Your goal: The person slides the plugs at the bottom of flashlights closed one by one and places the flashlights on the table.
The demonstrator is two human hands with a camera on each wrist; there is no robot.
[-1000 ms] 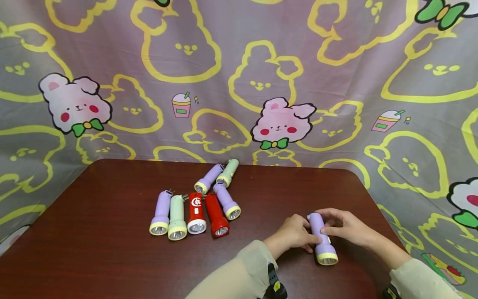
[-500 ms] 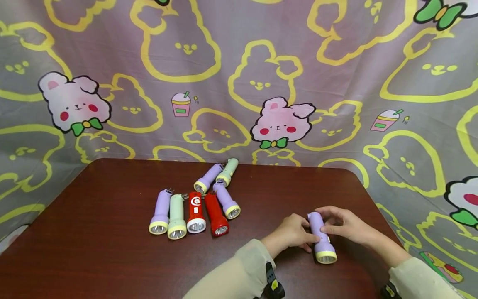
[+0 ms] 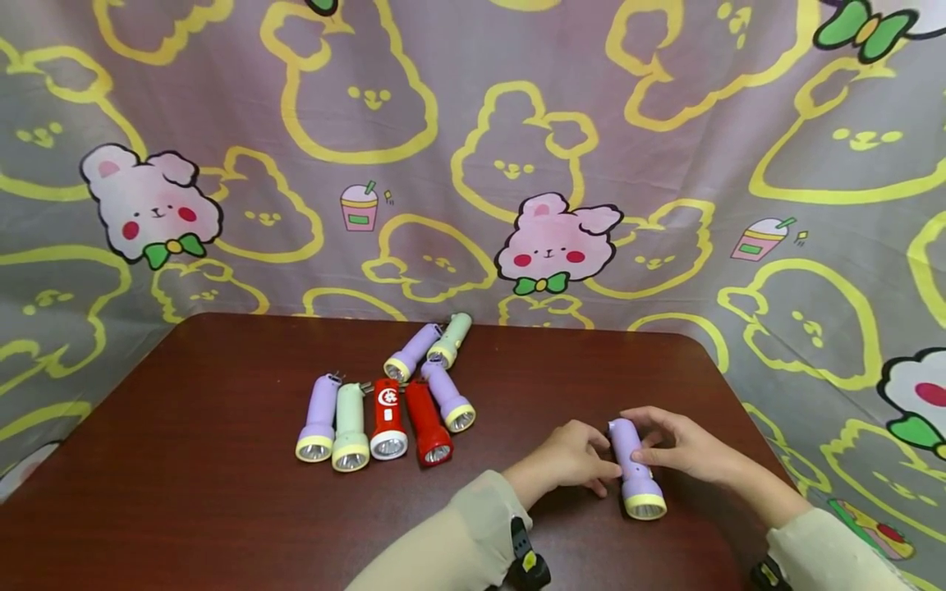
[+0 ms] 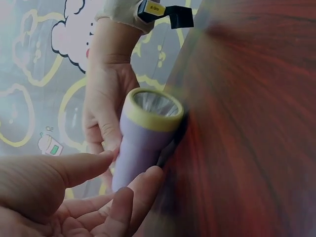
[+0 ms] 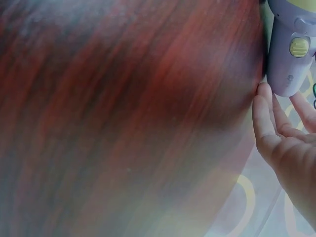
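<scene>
A lilac flashlight [image 3: 632, 472] with a pale yellow head rim lies at the right side of the table, its lens toward the wearer. My right hand [image 3: 683, 447] holds it near the tail, thumb on top and fingertips at the tail end. Its yellow switch [image 5: 299, 47] shows in the right wrist view. On the other side is my left hand [image 3: 565, 460], with loosely bent fingers close to the barrel. In the left wrist view, the left thumb [image 4: 91, 168] and fingers stand spread beside the barrel, not wrapped round it.
Left of centre, lilac flashlights [image 3: 320, 419], mint green flashlights [image 3: 351, 423] and red flashlights [image 3: 426, 423] lie in a loose group on the dark wooden table [image 3: 185, 492]. A patterned curtain [image 3: 443, 189] hangs behind the table and along its sides.
My left hand has drawn back slightly to the left, its fingertips coming off the barrel. The right hand and the lilac flashlight have hardly moved.
</scene>
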